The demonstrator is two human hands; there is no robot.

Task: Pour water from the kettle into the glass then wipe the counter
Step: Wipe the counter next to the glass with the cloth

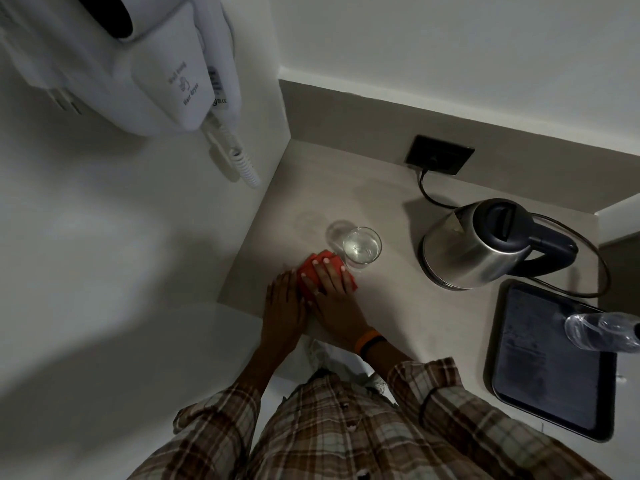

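A steel kettle [481, 244] with a black lid and handle stands on its base on the grey counter [388, 306]. To its left stands a clear glass [362, 245] holding water. Just in front of the glass lies a red cloth [308, 270]. My right hand [332, 292] lies flat on the cloth, fingers spread, pressing it to the counter. My left hand [285, 303] rests flat on the counter beside it, touching the cloth's left edge. The cloth nearly touches the glass.
A dark tray [540, 362] lies at the right with a clear plastic bottle [602, 330] on its side. The kettle's cord runs to a black wall socket [440, 154]. A white wall-mounted hair dryer [166, 64] hangs at upper left. Walls bound the counter's left and back.
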